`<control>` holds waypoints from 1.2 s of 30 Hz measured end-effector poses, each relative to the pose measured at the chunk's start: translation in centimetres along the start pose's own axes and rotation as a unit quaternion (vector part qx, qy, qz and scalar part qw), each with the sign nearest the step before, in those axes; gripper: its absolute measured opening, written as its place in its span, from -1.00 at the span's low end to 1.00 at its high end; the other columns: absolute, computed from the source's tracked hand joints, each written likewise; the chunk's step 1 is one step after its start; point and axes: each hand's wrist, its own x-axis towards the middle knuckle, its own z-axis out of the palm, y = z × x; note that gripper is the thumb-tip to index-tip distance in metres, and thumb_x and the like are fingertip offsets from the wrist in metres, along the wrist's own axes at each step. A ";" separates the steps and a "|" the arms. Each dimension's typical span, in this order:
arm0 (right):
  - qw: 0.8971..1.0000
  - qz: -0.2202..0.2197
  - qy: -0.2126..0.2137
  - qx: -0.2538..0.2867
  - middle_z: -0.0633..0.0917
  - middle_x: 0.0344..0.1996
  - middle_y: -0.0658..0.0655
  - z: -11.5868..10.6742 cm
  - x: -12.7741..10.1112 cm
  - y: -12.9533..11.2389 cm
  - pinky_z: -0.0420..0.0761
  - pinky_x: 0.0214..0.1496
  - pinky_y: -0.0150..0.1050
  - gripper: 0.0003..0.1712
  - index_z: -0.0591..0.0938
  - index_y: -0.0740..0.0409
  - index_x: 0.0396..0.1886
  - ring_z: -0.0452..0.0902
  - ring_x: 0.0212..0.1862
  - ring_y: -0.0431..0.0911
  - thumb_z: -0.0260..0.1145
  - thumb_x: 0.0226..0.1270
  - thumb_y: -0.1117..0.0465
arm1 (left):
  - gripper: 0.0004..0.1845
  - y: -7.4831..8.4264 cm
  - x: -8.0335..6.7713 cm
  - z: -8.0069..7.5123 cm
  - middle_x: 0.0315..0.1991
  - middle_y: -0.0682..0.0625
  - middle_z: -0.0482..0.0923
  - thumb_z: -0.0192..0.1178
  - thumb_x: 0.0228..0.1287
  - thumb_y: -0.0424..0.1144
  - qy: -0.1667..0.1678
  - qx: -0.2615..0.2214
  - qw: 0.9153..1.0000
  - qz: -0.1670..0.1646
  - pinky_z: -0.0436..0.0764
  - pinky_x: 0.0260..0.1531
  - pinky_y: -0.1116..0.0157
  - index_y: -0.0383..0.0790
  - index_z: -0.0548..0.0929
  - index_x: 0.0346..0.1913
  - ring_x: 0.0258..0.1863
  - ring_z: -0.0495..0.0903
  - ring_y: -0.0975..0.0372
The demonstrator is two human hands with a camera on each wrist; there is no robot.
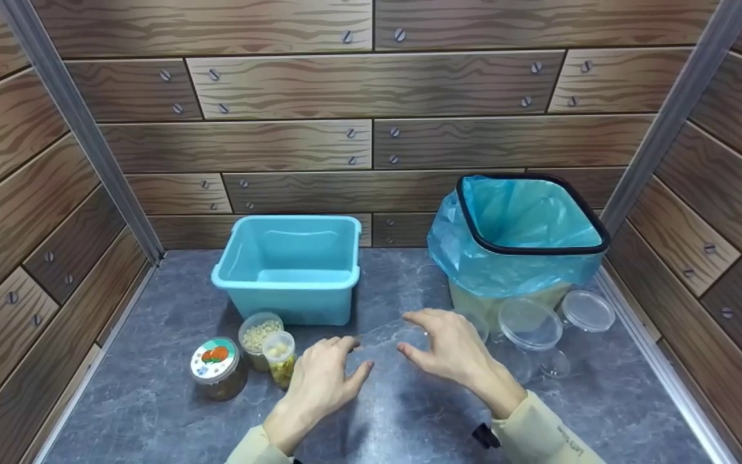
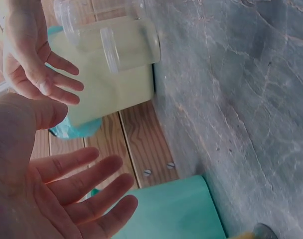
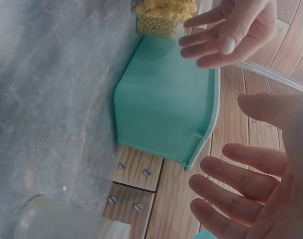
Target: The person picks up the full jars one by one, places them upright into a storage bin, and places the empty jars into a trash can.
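Head view showed the left hand (image 1: 319, 376) and right hand (image 1: 453, 348) spread and holding nothing, the slim jar (image 1: 281, 366) of yellow food upright just beside the nearer left, at its ten o'clock, and clear jars (image 1: 531, 324) near the right, at its three o'clock.

My head camera looks forward and down from up high, at the table (image 1: 390, 419), the blue tub (image 1: 290, 299) and the bin (image 1: 474, 301). My left wrist camera sits close by my left fingers (image 2: 84, 179) and looks across at the bin. My right one, close by my right fingers (image 3: 221, 198), faces the tub. Both wrist views lie sideways and share the tub.
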 end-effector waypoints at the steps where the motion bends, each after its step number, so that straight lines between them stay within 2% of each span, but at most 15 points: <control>1: 1.000 0.000 -0.001 -0.001 0.94 -0.01 0.18 -0.1 0.2 -0.1 0.88 0.00 0.06 -0.54 0.87 0.14 0.14 0.92 -0.04 0.08 0.67 0.34 0.04 | -0.71 -0.1 0.0 -0.2 -0.23 -0.01 0.87 0.49 0.45 0.03 0.001 -0.003 1.000 0.001 0.79 -0.30 0.12 -0.10 0.86 -0.02 -0.33 0.80 0.10; 7: 1.000 0.000 -0.001 -0.008 0.93 0.05 0.18 -0.6 2.1 -1.1 0.87 0.11 0.10 -0.53 0.86 0.13 0.17 0.90 0.07 0.14 0.64 0.38 0.01 | -0.73 -0.8 0.2 -1.2 -0.23 -0.03 0.87 0.49 0.45 -0.01 0.013 -0.011 1.000 0.008 0.79 -0.28 0.11 -0.12 0.87 -0.02 -0.32 0.82 0.10; 14: 1.000 -0.007 0.002 -0.009 0.93 0.03 0.18 -0.7 4.2 -1.8 0.87 0.10 0.12 -0.54 0.86 0.14 0.16 0.90 0.05 0.14 0.61 0.40 -0.01 | -0.75 -1.7 1.0 -2.8 -0.19 -0.05 0.90 0.50 0.43 -0.05 0.031 -0.013 0.999 0.008 0.82 -0.16 0.04 -0.13 0.87 -0.02 -0.22 0.87 0.04; 20: 1.000 0.001 -0.008 -0.005 0.92 0.09 0.22 -0.4 5.8 -2.0 0.84 0.18 0.18 -0.51 0.85 0.17 0.19 0.87 0.12 0.20 0.60 0.41 -0.02 | -0.76 -2.9 1.2 -4.1 -0.19 -0.03 0.90 0.52 0.39 -0.06 0.045 0.000 0.999 0.009 0.82 -0.19 0.05 -0.11 0.88 -0.03 -0.23 0.88 0.05; 25: 1.000 0.005 -0.004 0.000 0.87 0.21 0.27 0.3 6.4 -1.8 0.79 0.30 0.23 -0.48 0.79 0.22 0.31 0.82 0.25 0.25 0.52 0.51 0.02 | -0.75 -3.8 1.3 -5.0 -0.13 -0.10 0.91 0.52 0.39 -0.10 0.031 -0.031 0.999 -0.003 0.81 -0.07 -0.03 -0.17 0.88 0.00 -0.13 0.89 -0.02; 29: 1.000 -0.005 -0.005 -0.004 0.80 0.34 0.33 1.0 6.7 -1.6 0.72 0.45 0.25 -0.43 0.72 0.28 0.41 0.75 0.38 0.29 0.44 0.60 0.02 | -0.75 -4.8 1.2 -5.7 -0.13 -0.08 0.91 0.53 0.40 -0.09 0.027 -0.035 0.999 -0.011 0.81 -0.06 -0.03 -0.16 0.88 0.00 -0.14 0.89 0.00; 32: 1.000 -0.005 -0.029 -0.009 0.70 0.48 0.36 1.3 7.0 -1.6 0.61 0.58 0.30 -0.33 0.63 0.29 0.53 0.63 0.53 0.31 0.35 0.69 -0.08 | -0.75 -5.9 1.0 -6.2 -0.16 -0.04 0.90 0.54 0.41 -0.07 0.023 -0.032 0.999 -0.020 0.80 -0.04 -0.03 -0.13 0.89 -0.01 -0.18 0.87 0.03; 36: 0.998 0.006 -0.068 -0.011 0.51 0.66 0.35 1.7 7.4 -1.6 0.44 0.71 0.37 -0.17 0.48 0.26 0.68 0.42 0.70 0.32 0.20 0.76 -0.24 | -0.74 -7.3 0.7 -7.0 -0.10 -0.05 0.91 0.53 0.43 -0.08 0.014 -0.058 0.998 -0.037 0.82 0.05 -0.05 -0.14 0.88 0.03 -0.07 0.89 0.02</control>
